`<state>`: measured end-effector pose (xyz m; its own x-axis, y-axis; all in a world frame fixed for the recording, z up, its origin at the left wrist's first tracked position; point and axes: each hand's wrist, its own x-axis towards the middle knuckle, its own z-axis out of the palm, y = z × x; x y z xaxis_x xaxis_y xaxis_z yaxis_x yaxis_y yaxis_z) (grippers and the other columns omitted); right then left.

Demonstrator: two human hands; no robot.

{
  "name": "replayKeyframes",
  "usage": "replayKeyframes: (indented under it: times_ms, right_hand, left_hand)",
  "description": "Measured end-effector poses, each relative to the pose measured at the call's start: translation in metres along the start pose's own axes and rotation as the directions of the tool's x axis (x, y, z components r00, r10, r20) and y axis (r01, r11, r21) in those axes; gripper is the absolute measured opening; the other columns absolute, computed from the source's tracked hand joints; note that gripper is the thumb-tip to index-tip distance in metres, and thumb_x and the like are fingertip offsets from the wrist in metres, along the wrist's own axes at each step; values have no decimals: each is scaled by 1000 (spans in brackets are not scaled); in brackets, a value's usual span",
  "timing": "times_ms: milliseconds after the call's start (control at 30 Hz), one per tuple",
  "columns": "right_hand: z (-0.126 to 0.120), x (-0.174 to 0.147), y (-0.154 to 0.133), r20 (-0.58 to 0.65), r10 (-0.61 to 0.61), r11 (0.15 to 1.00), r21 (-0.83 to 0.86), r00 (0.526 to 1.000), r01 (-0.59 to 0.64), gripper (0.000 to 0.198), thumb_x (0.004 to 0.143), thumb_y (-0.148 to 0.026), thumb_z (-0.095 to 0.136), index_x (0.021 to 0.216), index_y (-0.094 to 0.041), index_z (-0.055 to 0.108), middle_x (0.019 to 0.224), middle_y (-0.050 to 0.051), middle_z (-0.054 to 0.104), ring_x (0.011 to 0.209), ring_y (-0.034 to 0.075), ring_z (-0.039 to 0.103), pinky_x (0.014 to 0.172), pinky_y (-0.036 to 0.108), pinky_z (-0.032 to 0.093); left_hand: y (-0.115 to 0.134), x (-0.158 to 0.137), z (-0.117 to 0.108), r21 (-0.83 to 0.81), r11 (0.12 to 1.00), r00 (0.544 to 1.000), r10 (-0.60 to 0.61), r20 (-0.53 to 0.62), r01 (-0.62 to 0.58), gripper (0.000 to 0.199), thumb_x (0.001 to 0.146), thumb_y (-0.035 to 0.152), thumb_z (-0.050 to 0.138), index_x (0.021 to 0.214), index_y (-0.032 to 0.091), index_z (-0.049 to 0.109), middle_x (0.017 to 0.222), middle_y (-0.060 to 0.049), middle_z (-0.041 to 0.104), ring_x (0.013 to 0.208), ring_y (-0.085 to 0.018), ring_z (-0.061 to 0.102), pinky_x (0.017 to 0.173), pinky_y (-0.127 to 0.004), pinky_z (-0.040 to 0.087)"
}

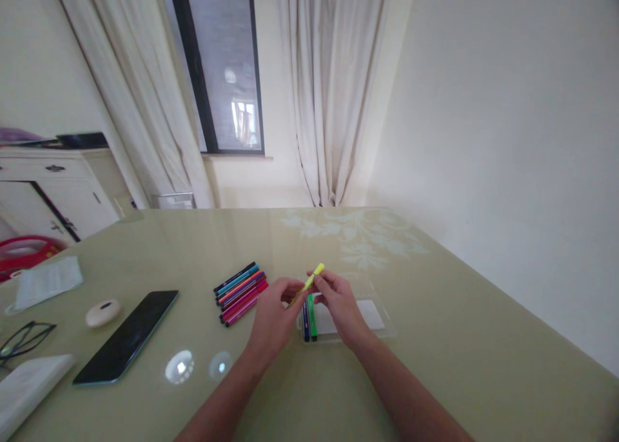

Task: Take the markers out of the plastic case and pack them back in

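Bare forearms [400, 381] reach over a glossy pale-green table [459, 313]; the left hand [273, 310] and right hand [341, 303] both pinch a slim yellow pen [310, 281], held above a clear plastic case [388, 326] where a dark-blue pen [305, 325] and bright-green pen [312, 319] lie.

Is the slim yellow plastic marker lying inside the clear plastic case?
No, the left hand and right hand hold that yellow marker between them.
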<state>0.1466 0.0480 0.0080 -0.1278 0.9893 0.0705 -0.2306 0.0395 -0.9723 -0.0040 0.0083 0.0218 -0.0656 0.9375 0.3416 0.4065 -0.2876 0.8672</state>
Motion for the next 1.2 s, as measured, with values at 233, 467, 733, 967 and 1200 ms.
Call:
replayKeyframes:
  times_ms: [233,467,733,967,1200]
  right_hand:
    - [-11,6,-7,-9,-56,989,-139,998,55,36,79,-52,73,85,-17,77,77,5,74,72,18,67,60,26,49]
    - [-48,15,-19,15,50,895,-445,999,-38,26,81,-40,70,73,-16,75,66,4,71,62,16,65,55,25,50]
    - [-22,8,4,-39,-12,643,-765,999,-22,8,86,-25,71,89,-19,72,69,2,74,62,16,67,59,24,45]
    - [-15,1,-5,69,-53,288,-954,996,81,16,91,-22,63,79,-20,74,83,6,77,79,19,68,69,27,40]
    - [-23,2,-11,140,-19,328,-934,990,139,16,89,-17,60,87,-19,76,87,6,77,81,18,67,72,25,41]
  left_hand:
    - [2,-1,-1,-13,1000,988,-10,152,12,25,92,40,64,102,20,76,96,-6,80,84,-22,75,80,-35,60]
    - [-12,-8,-6,315,930,909,46,414,-191,87,64,48,88,143,27,58,149,-11,57,138,-36,50,117,-51,38]
    - [-11,-13,-1,380,889,881,54,470,-257,96,70,45,83,154,26,42,156,-10,49,144,-33,43,120,-46,34]
    - [-9,-12,-3,442,843,861,49,507,-308,84,74,51,80,148,22,51,150,-10,56,138,-32,49,118,-45,37]
    - [-7,-13,1,500,777,841,69,537,-382,82,81,55,74,151,20,49,154,-11,53,143,-32,46,121,-48,35]
